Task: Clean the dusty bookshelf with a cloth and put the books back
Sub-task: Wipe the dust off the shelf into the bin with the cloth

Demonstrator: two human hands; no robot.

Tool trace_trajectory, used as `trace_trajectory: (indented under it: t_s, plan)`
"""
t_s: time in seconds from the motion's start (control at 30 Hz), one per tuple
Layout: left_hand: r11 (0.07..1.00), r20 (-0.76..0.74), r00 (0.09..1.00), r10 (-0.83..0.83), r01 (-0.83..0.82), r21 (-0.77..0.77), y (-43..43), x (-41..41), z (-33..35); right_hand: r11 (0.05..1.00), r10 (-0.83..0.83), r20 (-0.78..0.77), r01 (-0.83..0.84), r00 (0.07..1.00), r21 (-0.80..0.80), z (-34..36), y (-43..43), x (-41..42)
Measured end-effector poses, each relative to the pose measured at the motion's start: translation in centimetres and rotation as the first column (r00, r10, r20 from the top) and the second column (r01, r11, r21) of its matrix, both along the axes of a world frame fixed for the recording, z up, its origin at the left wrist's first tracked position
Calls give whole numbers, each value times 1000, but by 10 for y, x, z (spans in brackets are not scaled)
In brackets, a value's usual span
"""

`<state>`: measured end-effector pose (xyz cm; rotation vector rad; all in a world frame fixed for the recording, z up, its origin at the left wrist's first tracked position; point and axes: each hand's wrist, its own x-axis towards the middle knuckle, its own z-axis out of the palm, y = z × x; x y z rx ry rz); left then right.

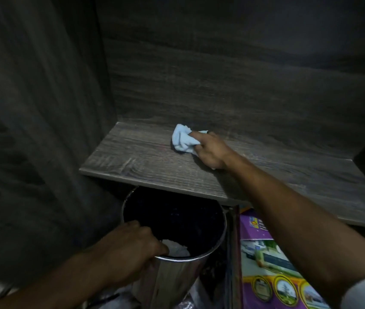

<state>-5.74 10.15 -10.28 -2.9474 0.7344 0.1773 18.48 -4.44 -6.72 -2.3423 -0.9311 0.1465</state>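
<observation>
- The dark wooden shelf (132, 157) meets a back wall and a left side wall; open board runs from the cloth to its left edge.
- The right hand (210, 150) grasps the crumpled blue cloth (182, 139) near the back edge, its bunch pointing left.
- The left hand (128, 248) clutches the metal bin (172, 282) rim below the front edge.

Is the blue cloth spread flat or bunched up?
Bunched up: the cloth sits crumpled on the shelf, gripped by the right hand.
</observation>
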Motion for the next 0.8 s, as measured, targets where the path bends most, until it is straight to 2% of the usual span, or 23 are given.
trace_trajectory:
  t_s: [0.07,0.13,0.2,0.27,0.37,0.43,0.53,0.67,0.73,0.8]
  plan:
    - [1000,2,1000,3,-3,18,4,-6,-2,992,122,-51,-120,991,40,-1,2,-22]
    - [1000,8,1000,27,-27,11,5,-13,-5,975,220,-200,-218,955,29,6,-4,-43]
    - [998,4,998,55,-55,-34,7,-21,-6,977,214,-272,-203,938,70,18,-13,-44]
    - [992,-30,997,73,-75,-96,8,-27,-9,992,76,-132,-62,988,107,30,-17,-25]
    - [988,-23,996,83,-85,-132,8,-32,-9,988,-77,27,80,997,-129,25,-19,-2]
    - [991,5,997,75,-74,-113,3,-33,-4,978,-62,121,85,991,-192,3,-13,-16]
    - [988,19,998,52,-49,-145,-6,-37,-1,990,-16,153,37,988,-138,-22,2,-70]
    - [974,81,995,50,-31,-224,-6,-50,-2,981,190,119,-184,975,-61,-17,4,-129]
    - [982,116,993,36,-14,-188,-6,-54,-1,994,112,171,-112,979,-9,-6,-2,-112]
    - [984,104,993,48,-29,-176,-9,-59,0,999,-38,205,37,978,9,3,-9,-83]
